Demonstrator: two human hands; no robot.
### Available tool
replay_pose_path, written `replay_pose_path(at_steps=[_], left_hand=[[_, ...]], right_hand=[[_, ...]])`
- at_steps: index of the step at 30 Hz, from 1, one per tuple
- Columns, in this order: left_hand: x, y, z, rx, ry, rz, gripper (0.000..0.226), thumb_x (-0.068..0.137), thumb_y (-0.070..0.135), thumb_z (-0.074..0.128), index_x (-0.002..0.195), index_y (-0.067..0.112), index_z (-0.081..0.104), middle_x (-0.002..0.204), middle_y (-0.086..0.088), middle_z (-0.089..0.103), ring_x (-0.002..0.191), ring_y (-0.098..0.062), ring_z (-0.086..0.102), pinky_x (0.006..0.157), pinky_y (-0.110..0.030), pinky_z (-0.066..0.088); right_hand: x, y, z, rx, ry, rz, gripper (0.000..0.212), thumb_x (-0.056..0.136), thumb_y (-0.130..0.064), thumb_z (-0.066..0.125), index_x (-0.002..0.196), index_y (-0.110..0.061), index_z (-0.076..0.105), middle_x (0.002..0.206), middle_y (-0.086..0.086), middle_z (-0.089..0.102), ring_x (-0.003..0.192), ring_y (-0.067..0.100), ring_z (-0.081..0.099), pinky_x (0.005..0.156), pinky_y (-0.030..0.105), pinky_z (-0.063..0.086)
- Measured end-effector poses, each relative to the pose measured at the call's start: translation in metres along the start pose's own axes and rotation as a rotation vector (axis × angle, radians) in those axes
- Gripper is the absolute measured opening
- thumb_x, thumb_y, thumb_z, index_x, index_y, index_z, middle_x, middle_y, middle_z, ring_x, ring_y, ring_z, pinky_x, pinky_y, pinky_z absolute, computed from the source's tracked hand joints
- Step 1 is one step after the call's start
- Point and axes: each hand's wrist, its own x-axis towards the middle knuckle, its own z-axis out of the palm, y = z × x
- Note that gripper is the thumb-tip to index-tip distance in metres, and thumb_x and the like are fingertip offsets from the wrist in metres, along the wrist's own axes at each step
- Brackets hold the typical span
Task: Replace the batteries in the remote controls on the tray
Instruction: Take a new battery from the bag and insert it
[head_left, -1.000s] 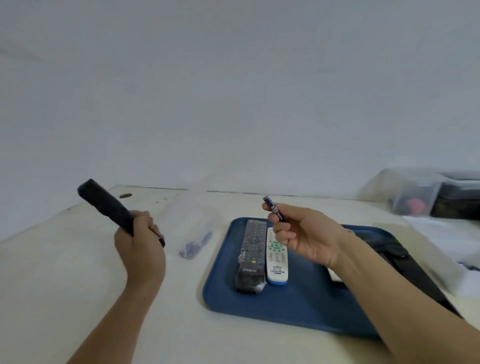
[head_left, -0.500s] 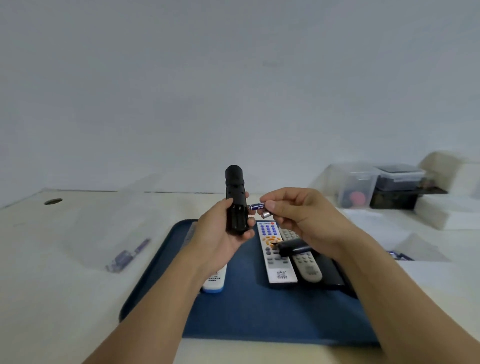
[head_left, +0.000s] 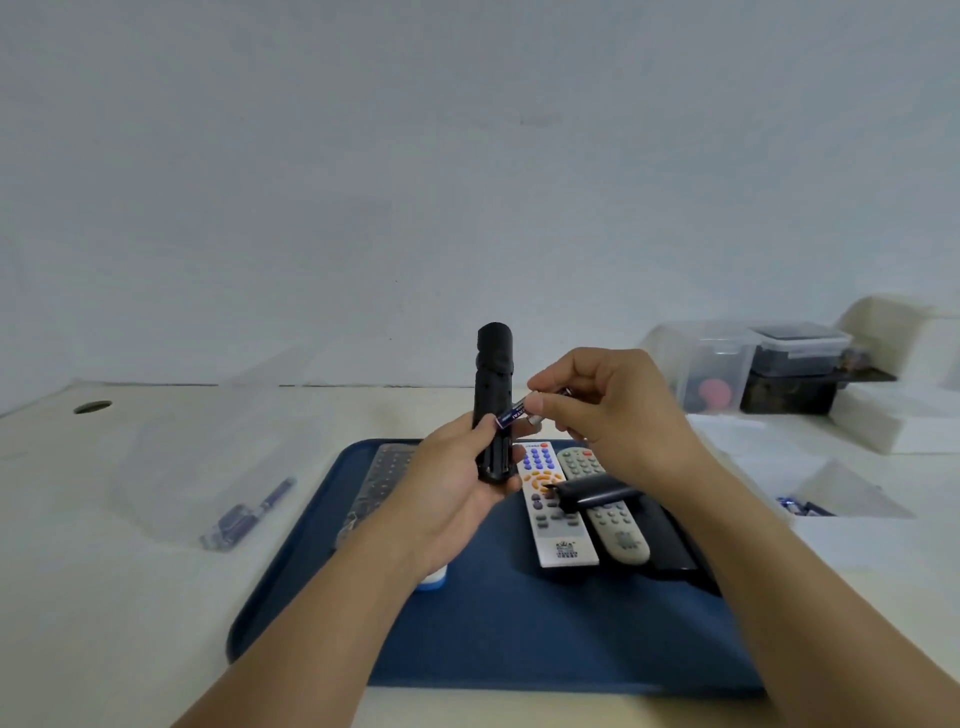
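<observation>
We observe the left hand wrapped around the lower end of a black remote, held upright above the far part of the blue tray. The right hand pinches a blue battery between thumb and fingers, its free end touching the remote's body just beside the left thumb. A second battery end shows between the right fingers, though we cannot tell how it is held. A black battery cover sticks out under the right hand; we cannot tell whether the hand grips it.

On the tray we note a white remote with blue and orange buttons, a grey remote just right of it, touching, and a dark remote farther right. A wrapped remote lies left of the left hand, and a white-and-blue remote end shows under the left wrist.

Left of the tray, a clear bag with batteries rests on the table. Clear storage boxes stand at far right.
</observation>
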Motion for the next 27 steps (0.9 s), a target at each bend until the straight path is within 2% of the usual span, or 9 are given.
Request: replay_pose_path(at_steps=[2,6,10,14,17,20,22,25,27], left_hand=[[0.0,-0.001,0.002,0.002,0.005,-0.011,0.03,0.109,0.014,0.039,0.118,0.005,0.066,0.089,-0.005,0.075,0.074,-0.014,0.055,0.061,-0.027,0.043],[0.0,0.0,0.003,-0.113,0.002,-0.046,0.029,0.107,0.016,0.04,0.116,0.003,0.064,0.085,-0.009,0.072,0.07,-0.015,0.052,0.055,-0.025,0.043],[0.002,-0.002,0.002,-0.11,0.013,-0.049,0.03,0.108,0.018,0.038,0.115,0.002,0.063,0.084,-0.009,0.068,0.067,-0.016,0.054,0.052,-0.026,0.045],[0.002,-0.005,0.005,-0.078,0.062,-0.016,0.028,0.108,0.016,0.037,0.113,0.003,0.062,0.085,-0.009,0.063,0.064,-0.016,0.056,0.051,-0.026,0.046],[0.001,-0.006,0.006,-0.066,0.12,0.008,0.032,0.109,0.016,0.037,0.119,0.0,0.063,0.094,-0.013,0.06,0.068,-0.017,0.055,0.053,-0.026,0.047],[-0.001,-0.007,0.008,-0.091,0.148,-0.008,0.034,0.109,0.017,0.037,0.122,-0.001,0.062,0.101,-0.016,0.063,0.073,-0.019,0.055,0.056,-0.027,0.047],[-0.002,-0.006,0.01,-0.121,0.143,-0.018,0.034,0.109,0.022,0.039,0.12,0.002,0.063,0.104,-0.016,0.065,0.08,-0.021,0.057,0.058,-0.028,0.048],[-0.002,-0.004,0.01,-0.123,0.141,-0.005,0.033,0.108,0.03,0.044,0.117,0.009,0.067,0.103,-0.011,0.071,0.088,-0.02,0.064,0.064,-0.027,0.051],[-0.002,-0.002,0.009,-0.129,0.141,0.018,0.03,0.107,0.03,0.046,0.117,0.011,0.067,0.1,-0.009,0.072,0.088,-0.018,0.069,0.074,-0.029,0.053]], right_hand=[[-0.001,-0.002,0.004,-0.008,0.021,-0.045,0.006,0.084,-0.002,0.076,0.09,-0.004,0.075,0.064,-0.003,0.071,0.049,-0.002,0.06,0.053,0.009,0.044],[-0.003,-0.002,0.007,-0.067,0.034,-0.077,0.007,0.084,-0.002,0.076,0.091,-0.003,0.078,0.063,-0.004,0.07,0.049,-0.001,0.062,0.055,0.007,0.043],[-0.003,0.001,0.007,-0.133,0.003,-0.069,0.009,0.084,-0.004,0.076,0.092,-0.008,0.079,0.074,-0.001,0.076,0.066,0.005,0.072,0.065,0.013,0.052],[-0.004,0.001,0.016,-0.166,0.003,-0.077,0.01,0.084,-0.007,0.078,0.091,-0.012,0.08,0.077,-0.001,0.076,0.069,0.009,0.072,0.069,0.021,0.058],[-0.008,-0.001,0.027,-0.175,-0.031,-0.051,0.008,0.084,-0.008,0.078,0.091,-0.011,0.081,0.07,-0.001,0.073,0.053,0.002,0.061,0.057,0.012,0.047],[-0.011,-0.002,0.034,-0.186,-0.007,-0.022,0.01,0.084,-0.008,0.078,0.092,-0.012,0.082,0.076,-0.002,0.074,0.058,-0.001,0.063,0.058,0.008,0.045],[-0.013,-0.006,0.037,-0.219,-0.007,-0.046,0.011,0.084,-0.007,0.077,0.091,-0.013,0.082,0.073,-0.009,0.069,0.059,-0.006,0.06,0.057,0.007,0.043],[-0.015,-0.01,0.039,-0.235,-0.021,-0.067,0.014,0.082,-0.004,0.077,0.089,-0.015,0.082,0.071,-0.004,0.067,0.054,0.0,0.059,0.05,0.007,0.041],[-0.017,-0.011,0.042,-0.196,-0.023,-0.042,0.015,0.078,-0.003,0.081,0.089,-0.014,0.079,0.067,0.001,0.063,0.046,0.003,0.054,0.048,0.009,0.039]])
